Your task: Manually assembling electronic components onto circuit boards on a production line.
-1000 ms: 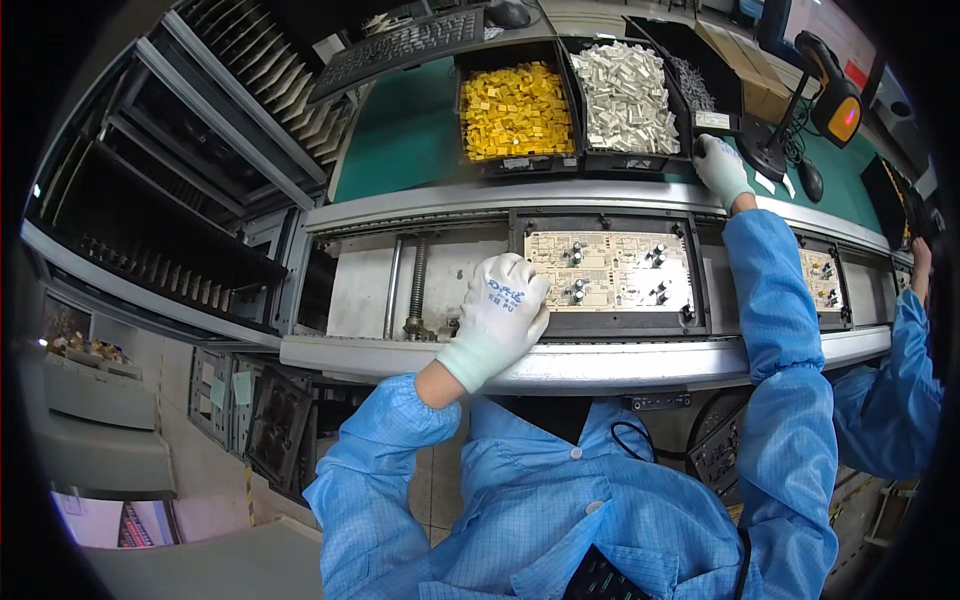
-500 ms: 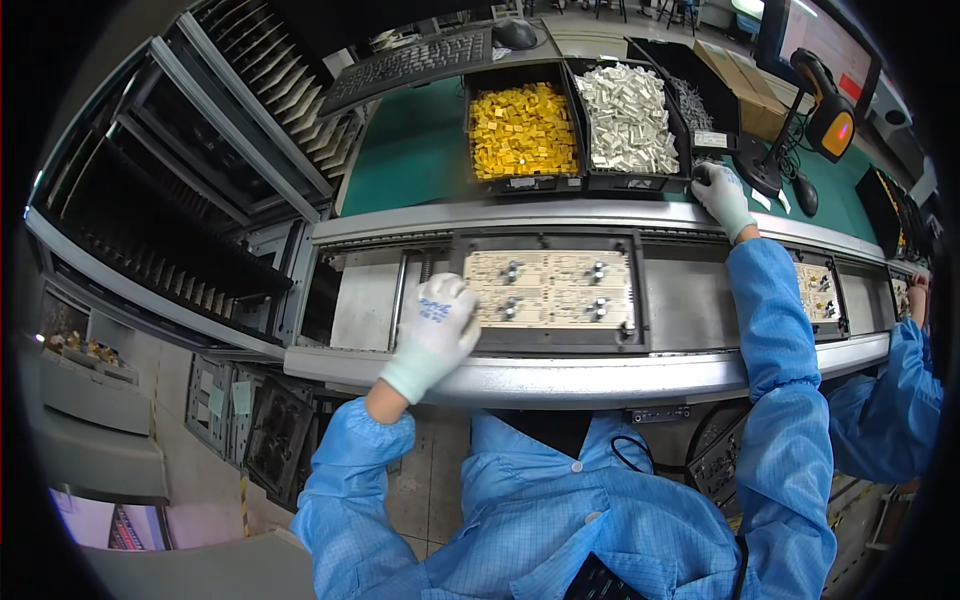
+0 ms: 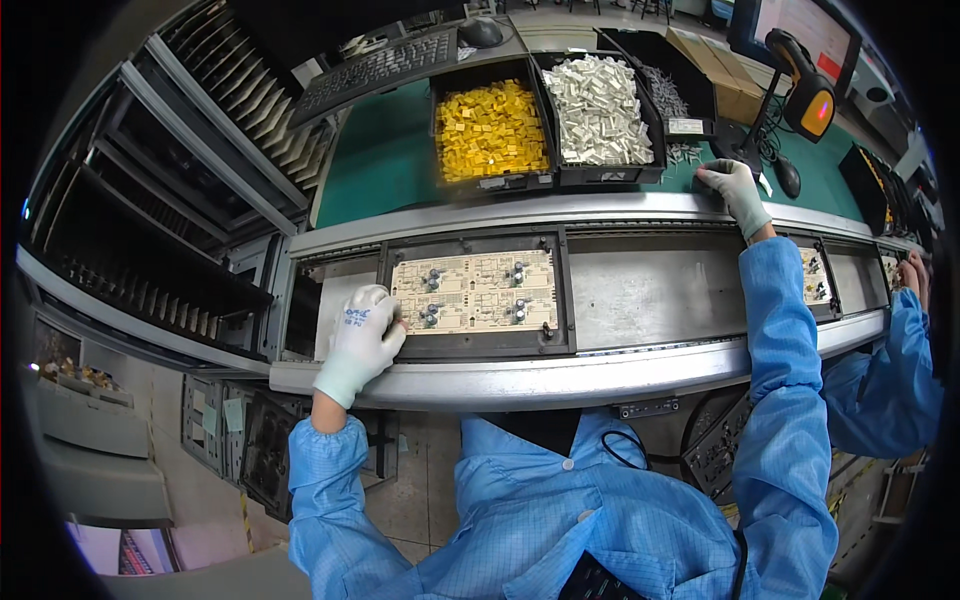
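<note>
My left hand (image 3: 362,335), in a white glove, is closed over the left edge of a black carrier frame (image 3: 480,349) on the conveyor. In that frame lies a tan circuit board (image 3: 473,291) with several small dark cylindrical components standing on it. Beyond the far rail, my right hand (image 3: 738,192), also gloved, reaches to the green mat with thumb and fingertips drawn together; I cannot make out what is between them. Small loose grey parts (image 3: 683,153) lie just past its fingertips.
Black bins of yellow parts (image 3: 492,130) and white parts (image 3: 600,112) stand behind the far rail (image 3: 600,208). A barcode scanner (image 3: 806,95) on a stand is at the right. Slotted racks (image 3: 150,270) flank the left. Another person's hand (image 3: 912,275) works at the far right.
The carrier frame with its board has slid left along the conveyor together with my left hand. My right hand has shifted slightly right along the mat's edge. The whole view has turned a little.
</note>
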Motion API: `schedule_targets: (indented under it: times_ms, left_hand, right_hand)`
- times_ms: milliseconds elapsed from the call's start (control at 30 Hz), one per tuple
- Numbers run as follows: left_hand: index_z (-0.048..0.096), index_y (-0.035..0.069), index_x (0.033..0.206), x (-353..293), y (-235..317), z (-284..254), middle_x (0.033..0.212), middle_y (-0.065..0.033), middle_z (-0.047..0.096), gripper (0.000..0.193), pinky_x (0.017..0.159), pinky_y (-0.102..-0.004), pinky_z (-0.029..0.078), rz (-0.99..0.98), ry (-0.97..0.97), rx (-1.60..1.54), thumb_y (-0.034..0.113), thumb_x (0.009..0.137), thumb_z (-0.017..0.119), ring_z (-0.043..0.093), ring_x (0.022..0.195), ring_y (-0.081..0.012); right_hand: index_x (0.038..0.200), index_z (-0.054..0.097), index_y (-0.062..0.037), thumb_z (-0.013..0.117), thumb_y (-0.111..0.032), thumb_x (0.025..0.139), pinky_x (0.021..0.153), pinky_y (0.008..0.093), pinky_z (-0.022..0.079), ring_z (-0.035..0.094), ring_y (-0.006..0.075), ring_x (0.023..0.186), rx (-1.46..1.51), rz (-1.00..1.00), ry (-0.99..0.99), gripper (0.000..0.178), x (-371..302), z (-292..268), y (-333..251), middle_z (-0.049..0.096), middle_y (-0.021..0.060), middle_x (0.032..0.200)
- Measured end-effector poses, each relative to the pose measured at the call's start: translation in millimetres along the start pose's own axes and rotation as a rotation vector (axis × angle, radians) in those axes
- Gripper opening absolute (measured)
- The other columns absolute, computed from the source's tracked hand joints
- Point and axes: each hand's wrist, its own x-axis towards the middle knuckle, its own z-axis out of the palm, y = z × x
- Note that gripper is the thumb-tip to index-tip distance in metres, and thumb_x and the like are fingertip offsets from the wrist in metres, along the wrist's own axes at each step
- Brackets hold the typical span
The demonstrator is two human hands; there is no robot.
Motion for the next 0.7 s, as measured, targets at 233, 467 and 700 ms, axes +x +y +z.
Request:
schedule_targets:
  times_ms: [233,467,700]
  left_hand:
    - [0.060,0.003,0.088,9,21,-13,0.092,-0.0129,0.058,0.018,0.087,-0.0415,0.043,0.028,-0.084,-0.024,0.017,0.080,0.065,0.054,0.099,-0.0335]
    - [0.062,0.004,0.089,27,23,-3,0.097,-0.0128,0.061,0.017,0.091,-0.0429,0.043,0.098,0.090,0.031,0.019,0.081,0.065,0.055,0.103,-0.0323]
    - [0.063,0.007,0.088,57,39,-3,0.098,-0.0088,0.062,0.015,0.094,-0.0424,0.041,0.116,0.209,-0.045,0.020,0.081,0.065,0.055,0.106,-0.0295]
  right_hand:
    - [0.097,0.067,0.0004,0.069,-0.012,0.086,0.072,0.0233,0.047,0.060,0.0099,0.075,0.022,-0.011,-0.120,0.017,-8,1,-10,0.068,0.0031,0.086]
    - [0.090,0.050,0.0003,0.059,-0.006,0.085,0.073,0.0428,0.044,0.054,0.0415,0.083,-0.636,-0.530,-0.040,0.012,-36,21,-12,0.056,0.0211,0.085]
    - [0.090,0.047,-0.0016,0.055,-0.006,0.084,0.079,0.0478,0.045,0.054,0.0395,0.092,-0.838,-0.722,0.115,0.011,-51,36,-7,0.055,0.0193,0.089]
